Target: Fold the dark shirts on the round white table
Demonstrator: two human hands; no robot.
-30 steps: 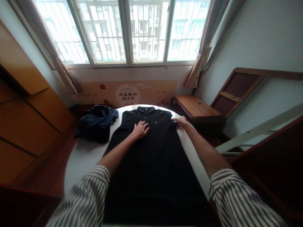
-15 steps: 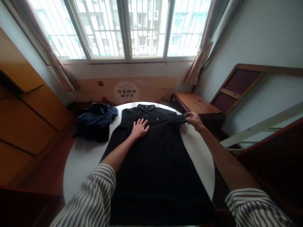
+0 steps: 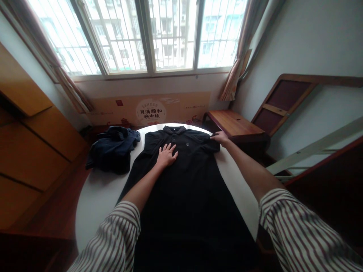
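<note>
A black polo shirt [image 3: 181,189] lies front side up on a white round table [image 3: 96,204], its collar at the far edge and a small light logo on the chest. My left hand [image 3: 167,155] rests flat on the chest below the button placket, fingers spread. At the sleeve on the right, my right hand [image 3: 220,138] has its fingers closed on the upper edge of the cloth; the fingertips are partly hidden. The sleeve's hem hangs slightly past that hand, towards me.
A heap of dark blue and black clothes [image 3: 112,149] sits at the table's left edge. Beyond the right edge stands a wooden side table [image 3: 235,122]. A printed cardboard panel [image 3: 181,107] leans below the barred window. Wooden cabinets [image 3: 31,151] line the left.
My right hand has moved left and inward from the sleeve's end to its upper edge. The sleeve, stretched out before, now lies looser and wider. My left hand stays on the chest.
</note>
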